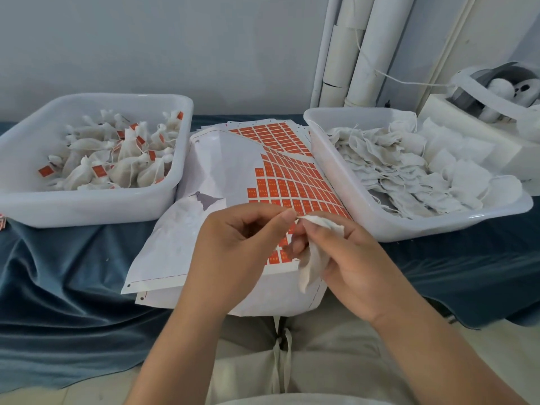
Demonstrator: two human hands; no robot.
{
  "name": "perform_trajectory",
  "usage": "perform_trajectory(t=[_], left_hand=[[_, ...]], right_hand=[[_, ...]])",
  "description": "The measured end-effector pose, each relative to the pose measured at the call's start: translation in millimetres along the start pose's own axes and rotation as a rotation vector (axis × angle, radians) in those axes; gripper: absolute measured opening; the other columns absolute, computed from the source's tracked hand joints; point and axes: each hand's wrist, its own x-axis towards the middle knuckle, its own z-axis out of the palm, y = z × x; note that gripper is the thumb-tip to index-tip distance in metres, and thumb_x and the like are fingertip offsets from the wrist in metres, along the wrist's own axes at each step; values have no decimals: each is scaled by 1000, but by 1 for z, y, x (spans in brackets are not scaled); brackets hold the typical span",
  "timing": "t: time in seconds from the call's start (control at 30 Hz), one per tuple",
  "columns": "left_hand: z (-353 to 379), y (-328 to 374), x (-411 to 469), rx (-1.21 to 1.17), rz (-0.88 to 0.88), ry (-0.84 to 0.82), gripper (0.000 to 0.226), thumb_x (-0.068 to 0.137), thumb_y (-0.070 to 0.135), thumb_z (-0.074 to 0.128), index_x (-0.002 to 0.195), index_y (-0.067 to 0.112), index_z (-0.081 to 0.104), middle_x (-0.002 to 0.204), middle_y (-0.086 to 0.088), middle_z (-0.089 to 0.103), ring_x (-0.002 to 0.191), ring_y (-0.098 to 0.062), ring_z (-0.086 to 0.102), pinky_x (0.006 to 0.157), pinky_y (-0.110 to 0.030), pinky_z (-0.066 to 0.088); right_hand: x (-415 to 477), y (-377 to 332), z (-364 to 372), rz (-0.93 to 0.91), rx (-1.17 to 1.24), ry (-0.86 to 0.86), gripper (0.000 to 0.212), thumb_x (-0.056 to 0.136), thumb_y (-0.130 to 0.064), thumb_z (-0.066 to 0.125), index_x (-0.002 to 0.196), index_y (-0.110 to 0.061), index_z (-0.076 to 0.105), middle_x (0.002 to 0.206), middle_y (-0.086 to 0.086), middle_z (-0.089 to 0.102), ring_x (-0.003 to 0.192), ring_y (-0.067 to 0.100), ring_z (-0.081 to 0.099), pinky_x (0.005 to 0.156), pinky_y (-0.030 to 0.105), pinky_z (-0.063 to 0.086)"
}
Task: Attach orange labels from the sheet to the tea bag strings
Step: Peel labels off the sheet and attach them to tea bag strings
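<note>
Pinching a limp gauze tea bag (311, 263) — left hand (233, 244), right hand (352, 254).

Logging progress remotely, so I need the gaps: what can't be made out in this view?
Head view:
- What the left hand fingers pinch: too small to tell.
- Middle of the tea bag: covered by the right hand.
- Print on the label sheet: too small; its near part is hidden by both hands.
- The orange item at the left edge: cut off.

The left tub (87, 200) and the right tub (380, 226) are white plastic, smooth, with a mild gloss. The label sheet (222, 159) is matt white paper carrying orange labels (295, 176). The tea bag (312, 258) is thin, gauzy white cloth. The bench cover (73, 273) is blue cloth, velvet-like, with a soft sheen.
</note>
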Motion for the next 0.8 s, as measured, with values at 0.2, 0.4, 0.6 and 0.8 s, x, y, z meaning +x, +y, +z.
perform_trajectory(t=[0.2, 0.4, 0.6, 0.8], left_hand=[[-4, -3, 2, -13, -6, 50, 15, 94, 32, 74, 81, 32, 81, 77, 12, 77, 71, -3, 74, 61, -10, 52], [-13, -3, 4, -41, 36, 239, 21, 96, 31, 75, 79, 42, 80, 75, 16, 77, 69, -1, 75, 57, -10, 53], [-17, -3, 7, -40, 1, 158, 19, 96, 39, 71, 78, 36, 78, 78, 9, 77, 69, -9, 75, 61, -15, 56], [-15, -7, 7, 10, -34, 71, 27, 101, 36, 65, 77, 26, 74, 76, 6, 75, 66, -4, 69, 61, -13, 52]], right_hand=[[-1, 0, 0, 19, 165, -133, 36, 101, -53, 62, 95, -20, 75, 87, 1, 70, 90, 19, 64, 97, 38, 49], [1, 1, 4, 51, 169, -134, 44, 107, -54, 49, 79, -22, 62, 72, 1, 51, 76, 21, 46, 96, 36, 44], [-3, 1, 3, 151, 281, -169, 39, 105, -39, 51, 108, -14, 81, 72, -6, 47, 78, 13, 49, 105, 42, 44], [-4, 4, 9, 154, 111, -215, 30, 103, -38, 56, 92, -25, 81, 77, 12, 30, 83, 16, 47, 103, 38, 51]])
